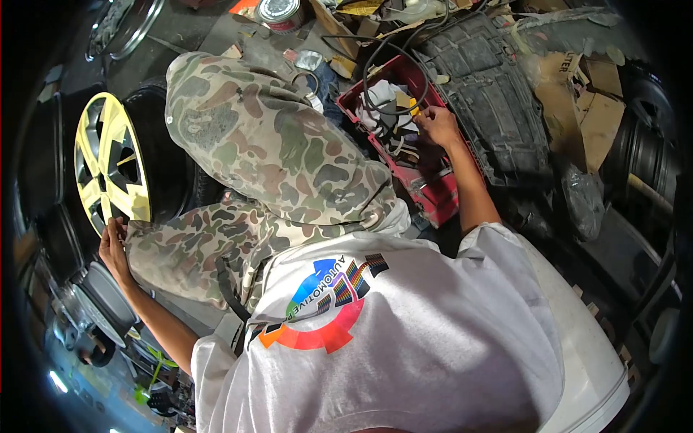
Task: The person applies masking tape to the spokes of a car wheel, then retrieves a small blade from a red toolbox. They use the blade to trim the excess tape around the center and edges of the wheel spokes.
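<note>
A yellow spoked wheel point(135, 193) stands upright at the left, with dark gaps between its spokes. My left hand point(112, 245) is closed on its lower rim. At the upper right, my right hand point(438, 126) is over the side of an open red box point(438, 196). Its fingers are pinched together beside a small yellow item point(414, 106) and a black cable point(369, 76); what they hold is too small to make out. White cloth point(382, 94) and small tools or parts lie inside the box.
Dark tires or rims stand behind the yellow wheel. A metal can point(279, 14) is at the top. Right of the red box lie a dusty black plastic panel point(484, 94), torn cardboard point(577, 115) and a clear plastic bag point(583, 204). My camouflage-covered legs point(267, 137) fill the middle.
</note>
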The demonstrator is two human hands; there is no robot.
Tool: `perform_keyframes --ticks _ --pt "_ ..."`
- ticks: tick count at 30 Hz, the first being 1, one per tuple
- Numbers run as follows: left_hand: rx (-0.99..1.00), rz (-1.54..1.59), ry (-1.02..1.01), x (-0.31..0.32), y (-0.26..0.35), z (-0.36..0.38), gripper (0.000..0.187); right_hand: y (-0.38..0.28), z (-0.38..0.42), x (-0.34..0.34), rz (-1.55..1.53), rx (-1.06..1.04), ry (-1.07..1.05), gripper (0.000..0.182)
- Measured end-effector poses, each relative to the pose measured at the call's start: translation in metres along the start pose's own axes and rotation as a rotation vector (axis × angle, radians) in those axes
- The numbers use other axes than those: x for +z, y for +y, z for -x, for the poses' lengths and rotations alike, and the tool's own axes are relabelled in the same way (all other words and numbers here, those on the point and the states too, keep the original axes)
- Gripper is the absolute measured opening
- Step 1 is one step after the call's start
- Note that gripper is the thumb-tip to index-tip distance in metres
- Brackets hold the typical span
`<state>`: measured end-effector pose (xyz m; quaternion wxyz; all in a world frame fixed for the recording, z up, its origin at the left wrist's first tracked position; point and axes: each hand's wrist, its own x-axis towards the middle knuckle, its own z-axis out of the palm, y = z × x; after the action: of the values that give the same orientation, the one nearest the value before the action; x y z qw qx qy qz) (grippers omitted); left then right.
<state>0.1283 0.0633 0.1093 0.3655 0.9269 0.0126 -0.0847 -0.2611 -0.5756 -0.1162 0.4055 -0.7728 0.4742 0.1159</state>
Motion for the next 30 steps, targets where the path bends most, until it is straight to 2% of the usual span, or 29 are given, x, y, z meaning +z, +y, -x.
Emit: perform_keyframes --ticks 4,6,8,10,11,12,14,15,18,19,20,23,26,27,28,30 --pt "-0.014 0.012 -0.006 -0.004 -0.009 -0.001 0.042 -0.007 0.02 0.0 0.011 -0.012 -0.018 0.028" --pt "-0.015 0.022 -0.001 -0.002 -0.009 -0.002 0.042 0.002 0.028 0.009 0.295 -0.094 0.084 0.028" --pt "-0.014 0.009 0.002 -0.001 -0.004 0.001 0.043 0.007 0.036 0.01 0.35 -0.075 0.051 0.03" --pt "-0.013 0.008 0.001 -0.001 -0.005 -0.001 0.043 0.005 0.045 0.01 0.599 -0.072 -0.025 0.029" --pt "-0.015 0.005 -0.002 -0.001 -0.006 -0.002 0.043 0.002 0.045 0.005 0.581 0.012 -0.172 0.036" --pt "-0.014 0.006 -0.001 -0.002 -0.006 -0.002 0.043 -0.008 0.052 0.003 0.581 0.011 -0.172 0.036" --pt "-0.016 0.002 -0.001 -0.002 -0.007 -0.003 0.043 -0.024 0.062 0.005 0.368 -0.241 0.145 0.047" --pt "-0.018 0.0 -0.003 -0.002 -0.004 -0.002 0.043 -0.03 0.054 0.006 0.338 -0.319 0.136 0.059" --pt "-0.017 -0.065 -0.002 0.001 0.007 0.004 0.043 -0.048 0.035 0.021 0.344 -0.314 0.167 0.063" --pt "-0.004 -0.051 -0.001 0.002 0.01 0.006 0.043 -0.045 0.022 0.03 0.381 -0.255 0.108 0.078" --pt "0.009 -0.036 0.003 0.002 0.01 0.008 0.043 -0.039 0.014 0.04 0.381 -0.265 0.109 0.078" --pt "0.001 0.019 0.016 -0.001 0.002 0.007 0.04 -0.024 -0.01 0.064 0.272 -0.318 0.073 0.113" --pt "-0.008 0.023 -0.01 -0.004 -0.004 0.003 0.038 -0.025 -0.026 0.081 0.268 -0.307 0.075 0.112" --pt "-0.009 0.025 -0.012 -0.005 -0.006 0.002 0.037 -0.031 -0.03 0.085 0.281 -0.268 0.091 0.099" --pt "-0.01 0.026 -0.012 -0.006 -0.008 0.003 0.037 -0.034 -0.032 0.084 0.284 -0.27 0.089 0.099" --pt "-0.009 0.046 -0.003 -0.005 -0.009 0.005 0.038 -0.041 -0.036 0.082 0.33 -0.212 0.041 0.08"
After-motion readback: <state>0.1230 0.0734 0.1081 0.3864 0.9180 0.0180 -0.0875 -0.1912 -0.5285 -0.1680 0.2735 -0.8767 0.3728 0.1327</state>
